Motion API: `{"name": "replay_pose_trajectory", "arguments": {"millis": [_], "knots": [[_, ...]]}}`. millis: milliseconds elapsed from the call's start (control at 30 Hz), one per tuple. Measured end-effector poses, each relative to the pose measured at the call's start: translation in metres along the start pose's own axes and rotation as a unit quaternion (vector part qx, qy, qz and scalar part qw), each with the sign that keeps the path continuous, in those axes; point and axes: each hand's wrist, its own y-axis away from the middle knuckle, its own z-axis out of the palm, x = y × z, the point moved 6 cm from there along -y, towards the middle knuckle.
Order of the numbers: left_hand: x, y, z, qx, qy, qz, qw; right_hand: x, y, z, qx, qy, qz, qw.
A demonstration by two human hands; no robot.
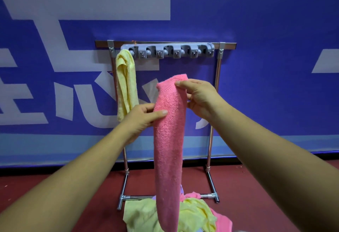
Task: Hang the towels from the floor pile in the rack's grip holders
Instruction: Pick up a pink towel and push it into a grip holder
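Here the right hand (200, 99) pinches the pink towel (168, 140) at its top fold and the left hand (145, 116) grips just below, so bunching that top narrow should let it push cleanly into a free holder (148, 53) above the grip.

We have two arms in view. Our left forearm (73, 173) and right forearm (266, 149) are bare along their full visible length. Our left hand (143, 118) and right hand (200, 98) are bare too. The nails (164, 111) that show are cut short, with rounded tips.
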Motion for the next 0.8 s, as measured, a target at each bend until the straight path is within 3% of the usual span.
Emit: {"name": "replay_pose_trajectory", "arguments": {"millis": [133,300,400,633,800], "knots": [[-0.005,0.002,0.0,0.059,0.039,0.003,0.998,0.01,-0.003,-0.005,0.002,-0.03,0.025,0.999],[0.002,-0.006,0.001,0.101,0.144,-0.015,0.984,0.051,0.01,-0.002,-0.127,0.012,0.106,0.986],[0.004,-0.009,0.0,0.112,0.177,-0.028,0.977,0.071,0.023,-0.004,-0.164,0.031,0.114,0.979],[0.003,-0.01,-0.005,0.083,0.197,-0.037,0.976,0.081,0.033,-0.001,-0.183,0.007,0.113,0.977],[0.001,-0.006,-0.015,0.124,0.209,-0.037,0.969,0.075,0.031,0.007,-0.171,-0.005,0.094,0.981]]}}
